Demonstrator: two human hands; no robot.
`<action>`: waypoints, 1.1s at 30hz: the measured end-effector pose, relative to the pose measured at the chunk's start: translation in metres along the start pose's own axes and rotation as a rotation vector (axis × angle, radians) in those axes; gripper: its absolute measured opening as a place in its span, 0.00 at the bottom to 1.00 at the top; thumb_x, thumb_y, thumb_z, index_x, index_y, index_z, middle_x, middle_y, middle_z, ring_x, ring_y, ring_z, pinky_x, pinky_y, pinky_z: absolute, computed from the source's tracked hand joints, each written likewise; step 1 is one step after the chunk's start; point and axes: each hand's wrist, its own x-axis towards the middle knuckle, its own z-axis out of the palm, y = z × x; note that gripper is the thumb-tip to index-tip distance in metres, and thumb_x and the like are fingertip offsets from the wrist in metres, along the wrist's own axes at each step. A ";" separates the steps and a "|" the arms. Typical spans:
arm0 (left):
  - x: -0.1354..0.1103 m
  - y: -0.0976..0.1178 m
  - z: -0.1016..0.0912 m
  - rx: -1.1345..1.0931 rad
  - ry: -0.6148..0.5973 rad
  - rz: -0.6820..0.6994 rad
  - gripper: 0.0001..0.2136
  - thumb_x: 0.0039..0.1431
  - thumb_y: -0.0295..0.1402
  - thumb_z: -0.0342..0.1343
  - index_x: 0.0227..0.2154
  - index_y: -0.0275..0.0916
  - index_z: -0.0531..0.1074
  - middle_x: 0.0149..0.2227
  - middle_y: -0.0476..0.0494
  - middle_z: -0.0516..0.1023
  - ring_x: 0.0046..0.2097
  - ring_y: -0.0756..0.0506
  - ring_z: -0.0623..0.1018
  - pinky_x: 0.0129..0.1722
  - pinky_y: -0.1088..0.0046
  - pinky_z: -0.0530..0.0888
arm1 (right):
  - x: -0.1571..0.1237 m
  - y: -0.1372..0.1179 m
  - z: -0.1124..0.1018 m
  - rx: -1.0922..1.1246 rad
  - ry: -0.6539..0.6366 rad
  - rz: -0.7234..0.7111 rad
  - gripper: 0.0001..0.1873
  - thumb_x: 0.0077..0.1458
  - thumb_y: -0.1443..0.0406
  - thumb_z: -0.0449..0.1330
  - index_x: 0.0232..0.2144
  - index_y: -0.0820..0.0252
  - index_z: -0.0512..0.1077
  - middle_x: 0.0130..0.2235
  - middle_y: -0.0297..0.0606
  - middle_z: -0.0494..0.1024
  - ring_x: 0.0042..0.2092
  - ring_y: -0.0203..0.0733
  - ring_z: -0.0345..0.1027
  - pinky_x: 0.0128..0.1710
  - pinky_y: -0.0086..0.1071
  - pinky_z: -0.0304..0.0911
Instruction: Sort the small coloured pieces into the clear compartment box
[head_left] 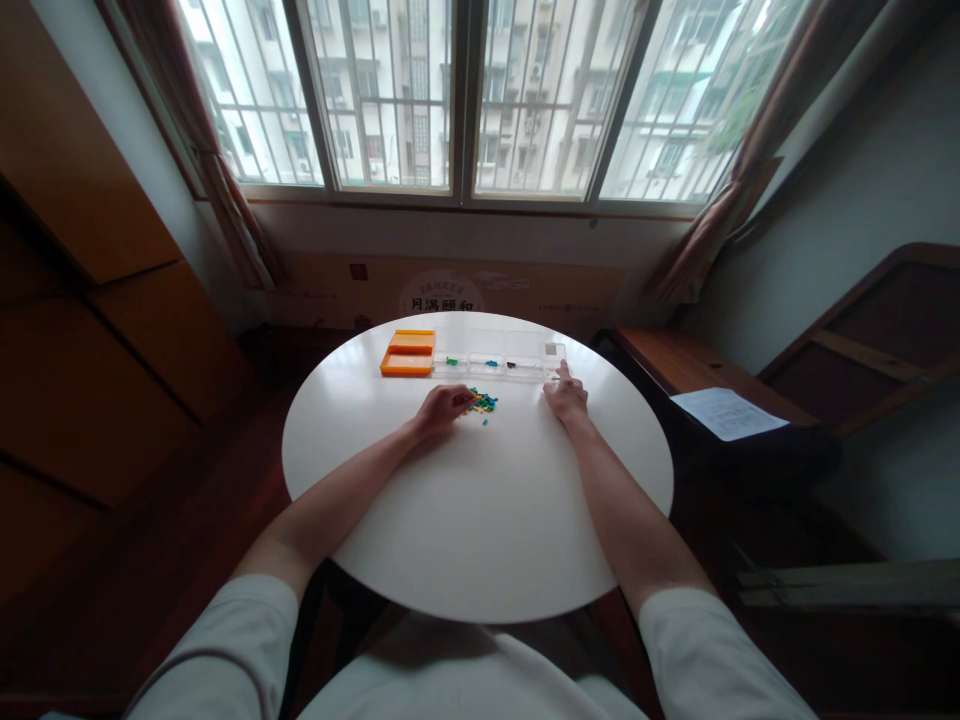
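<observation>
A small heap of tiny coloured pieces point(484, 403), blue, green and yellow, lies on the round white table point(480, 520). My left hand point(444, 407) rests beside the heap with its fingers curled and pinched at the pieces. My right hand point(565, 394) lies on the table to the right, fingers reaching to the corner of a clear divided box point(499, 366). The box holds a few green, blue and dark pieces in separate compartments. An orange lid or tray point(407, 354) adjoins the box's left end.
A wide barred window point(465, 100) with curtains fills the far wall. Wooden cabinets point(90, 330) stand at the left. At the right a dark wooden side table carries a sheet of paper point(726, 413). My lap is below the table's near edge.
</observation>
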 end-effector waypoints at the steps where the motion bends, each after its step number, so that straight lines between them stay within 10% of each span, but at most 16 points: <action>1: 0.000 0.000 0.000 -0.002 -0.003 0.000 0.14 0.53 0.41 0.54 0.29 0.33 0.75 0.22 0.48 0.72 0.23 0.55 0.66 0.24 0.81 0.63 | 0.000 -0.001 -0.001 -0.002 0.002 0.006 0.38 0.52 0.61 0.51 0.62 0.65 0.42 0.47 0.52 0.71 0.51 0.54 0.61 0.48 0.43 0.56; 21: 0.009 -0.009 -0.017 -0.027 0.159 -0.187 0.12 0.52 0.40 0.55 0.30 0.34 0.74 0.20 0.50 0.72 0.21 0.54 0.69 0.23 0.80 0.66 | 0.002 0.001 0.000 -0.010 -0.032 -0.004 0.37 0.50 0.62 0.51 0.61 0.62 0.48 0.46 0.50 0.73 0.50 0.54 0.63 0.48 0.45 0.58; 33: 0.011 -0.067 -0.065 0.064 0.463 -0.491 0.15 0.53 0.39 0.51 0.35 0.33 0.75 0.23 0.46 0.74 0.18 0.53 0.70 0.20 0.79 0.67 | 0.009 0.008 0.011 0.273 0.245 -0.182 0.32 0.47 0.67 0.50 0.57 0.69 0.58 0.50 0.50 0.70 0.47 0.51 0.65 0.51 0.44 0.57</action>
